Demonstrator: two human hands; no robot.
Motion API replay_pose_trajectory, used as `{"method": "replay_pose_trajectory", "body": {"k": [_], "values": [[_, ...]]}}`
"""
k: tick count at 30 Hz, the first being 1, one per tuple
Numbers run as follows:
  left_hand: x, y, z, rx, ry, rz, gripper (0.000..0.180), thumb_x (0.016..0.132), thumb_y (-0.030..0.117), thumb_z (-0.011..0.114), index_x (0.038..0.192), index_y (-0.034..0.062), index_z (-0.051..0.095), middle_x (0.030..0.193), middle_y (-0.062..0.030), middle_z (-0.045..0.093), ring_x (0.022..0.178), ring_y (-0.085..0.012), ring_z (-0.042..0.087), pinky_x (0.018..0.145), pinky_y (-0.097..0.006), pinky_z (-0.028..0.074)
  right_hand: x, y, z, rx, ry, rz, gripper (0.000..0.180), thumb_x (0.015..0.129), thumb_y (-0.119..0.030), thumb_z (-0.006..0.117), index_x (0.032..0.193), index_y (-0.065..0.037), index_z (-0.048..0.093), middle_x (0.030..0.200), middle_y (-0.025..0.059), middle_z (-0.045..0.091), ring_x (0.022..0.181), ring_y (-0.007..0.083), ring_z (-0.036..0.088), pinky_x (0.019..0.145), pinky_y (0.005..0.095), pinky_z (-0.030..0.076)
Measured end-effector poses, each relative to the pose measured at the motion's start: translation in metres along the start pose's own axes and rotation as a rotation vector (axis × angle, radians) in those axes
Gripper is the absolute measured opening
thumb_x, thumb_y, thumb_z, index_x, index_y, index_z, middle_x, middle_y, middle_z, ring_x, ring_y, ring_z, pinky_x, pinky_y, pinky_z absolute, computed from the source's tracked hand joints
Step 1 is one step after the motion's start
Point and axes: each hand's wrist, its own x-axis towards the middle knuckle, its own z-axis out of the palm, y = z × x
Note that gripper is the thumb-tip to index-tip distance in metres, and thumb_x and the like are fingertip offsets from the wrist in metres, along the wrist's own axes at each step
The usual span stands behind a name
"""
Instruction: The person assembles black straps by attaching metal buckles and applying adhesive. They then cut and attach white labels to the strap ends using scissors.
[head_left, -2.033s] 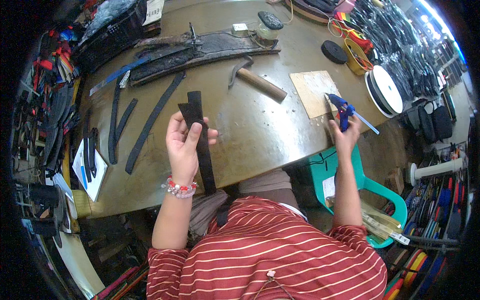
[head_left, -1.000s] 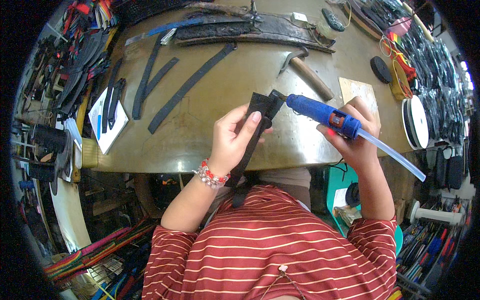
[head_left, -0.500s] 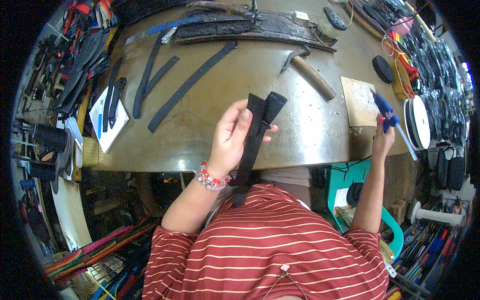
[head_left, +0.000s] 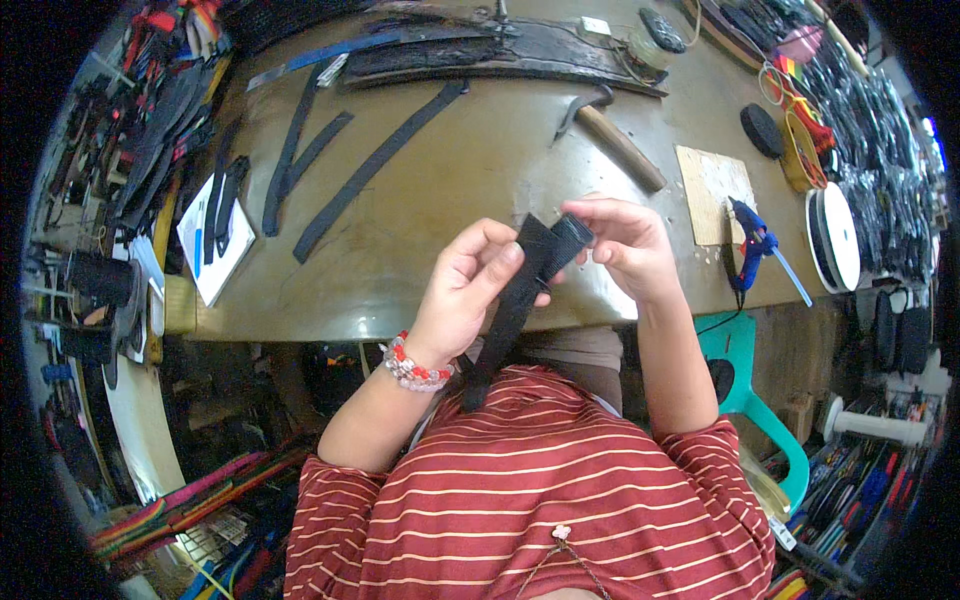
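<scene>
A black webbing strap (head_left: 513, 318) hangs from my left hand (head_left: 468, 275), its thumb pressed on the front and fingers behind. The strap's upper part is doubled, and its lower end reaches down to my shirt. My right hand (head_left: 632, 248) pinches the looped upper end of the strap between thumb and fingers. To the right of that hand, a blue glue gun (head_left: 750, 250) with a pale glue stick out of its back lies at the table's edge, by a stained piece of cardboard (head_left: 715, 190).
A hammer (head_left: 622, 150) lies beyond my hands. Several black straps (head_left: 375, 180) and a white pad of paper (head_left: 215, 270) are on the left of the table (head_left: 400, 285). A white spool (head_left: 838, 240) stands at the right, above a green chair (head_left: 740, 370).
My right hand has put the glue gun down by the cardboard and come over to the strap, taking hold of its upper end. My left hand still holds the strap, tilted a little more rightward.
</scene>
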Motion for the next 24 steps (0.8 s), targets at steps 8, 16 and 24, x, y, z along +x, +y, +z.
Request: {"method": "replay_pose_trajectory", "body": {"k": [8, 16, 24], "values": [[-0.008, 0.013, -0.006, 0.141, -0.009, -0.077, 0.013, 0.091, 0.016, 0.054, 0.089, 0.0035, 0.051, 0.091, -0.0119, 0.063, 0.08, -0.0158, 0.063, 0.065, -0.026, 0.053, 0.021, 0.014, 0.009, 0.12, -0.161, -0.017, 0.04, 0.068, -0.002, 0.073, 0.105, 0.006, 0.061, 0.097, 0.0112, 0.059, 0.082, 0.0174, 0.061, 0.068, 0.0261, 0.052], [-0.007, 0.012, -0.005, 0.188, -0.011, -0.073, 0.014, 0.088, 0.01, 0.058, 0.081, 0.0036, 0.048, 0.087, -0.0135, 0.063, 0.075, -0.0184, 0.065, 0.062, -0.027, 0.054, 0.016, 0.009, 0.008, 0.066, -0.19, -0.02, 0.041, 0.067, -0.002, 0.074, 0.105, 0.006, 0.061, 0.095, 0.0108, 0.06, 0.081, 0.0172, 0.061, 0.07, 0.0255, 0.05], [-0.008, 0.004, 0.009, 0.191, 0.127, 0.043, 0.017, 0.084, 0.004, 0.061, 0.088, 0.0045, 0.045, 0.084, -0.0099, 0.061, 0.071, -0.0152, 0.063, 0.063, -0.026, 0.052, 0.014, 0.009, 0.016, 0.144, -0.18, -0.026, 0.041, 0.067, 0.0, 0.074, 0.105, 0.007, 0.06, 0.096, 0.0124, 0.06, 0.084, 0.0184, 0.062, 0.066, 0.0257, 0.051]]}}
